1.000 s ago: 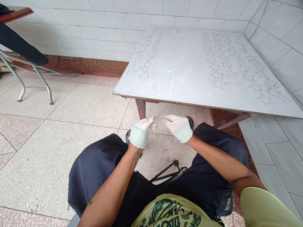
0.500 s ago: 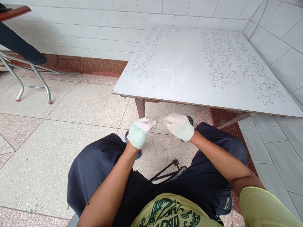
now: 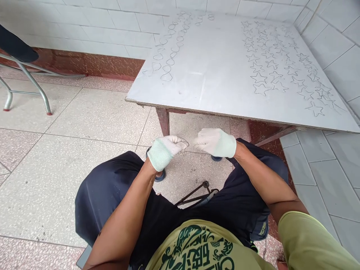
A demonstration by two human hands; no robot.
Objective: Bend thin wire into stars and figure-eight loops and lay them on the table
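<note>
My left hand (image 3: 169, 149), in a white glove with a pale green cuff, is closed in a pinch in front of the table. Facing it a short gap away, my right hand (image 3: 215, 142) wears a matching glove and also has its fingers pressed together. Whatever sits between the fingertips is too thin or hidden to make out. Just beyond both hands stands a white-topped table (image 3: 219, 75). Star-shaped thin wire outlines (image 3: 260, 89) lie in rows on its right side. Looped, figure-eight wire shapes (image 3: 166, 73) run along the left side.
White wall tiles (image 3: 123, 20) border the table at the back and right. A metal-legged stool (image 3: 42, 92) stands at left, with a person's dark-clad leg (image 3: 17, 47) by it. Dark folding metal legs (image 3: 194, 193) show between my knees. Speckled tiles (image 3: 92, 120) cover the floor.
My right hand has turned so it lies more level, and its fingers point at the left. Both hands remain closed and close together. The view has tilted down slightly.
</note>
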